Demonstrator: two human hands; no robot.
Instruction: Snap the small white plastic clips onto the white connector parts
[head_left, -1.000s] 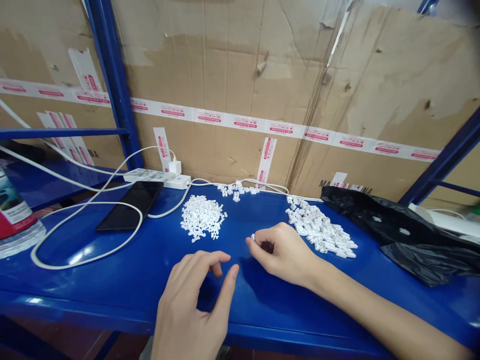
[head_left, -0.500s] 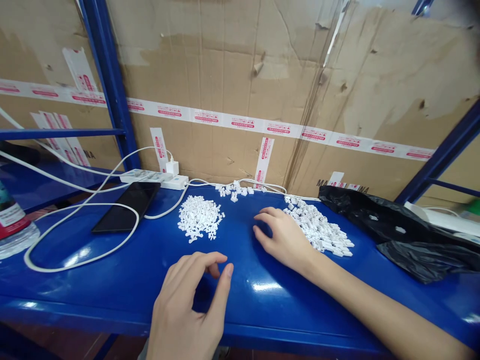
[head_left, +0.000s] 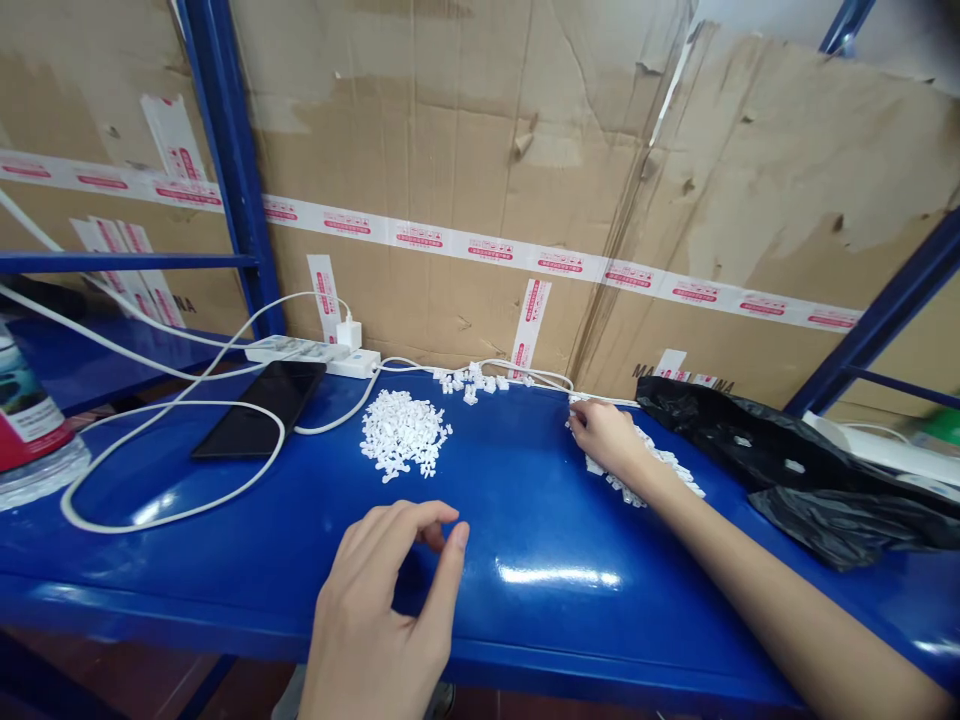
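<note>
Right hand (head_left: 611, 438) at rightmost white-part pile (head_left: 622, 487) (can't tell grip), left hand (head_left: 382, 600) over blue table (head_left: 525, 510), thumb and index apart.

The counter (head_left: 517, 500) looks like painted metal, smooth and glossy. The left heap (head_left: 405, 432) and right heap (head_left: 622, 488) of pieces look like plastic. At right, the bag (head_left: 825, 520) is thin, crinkled, shiny plastic; the far cardboard (head_left: 450, 150) is matt, roughened where torn.
</note>
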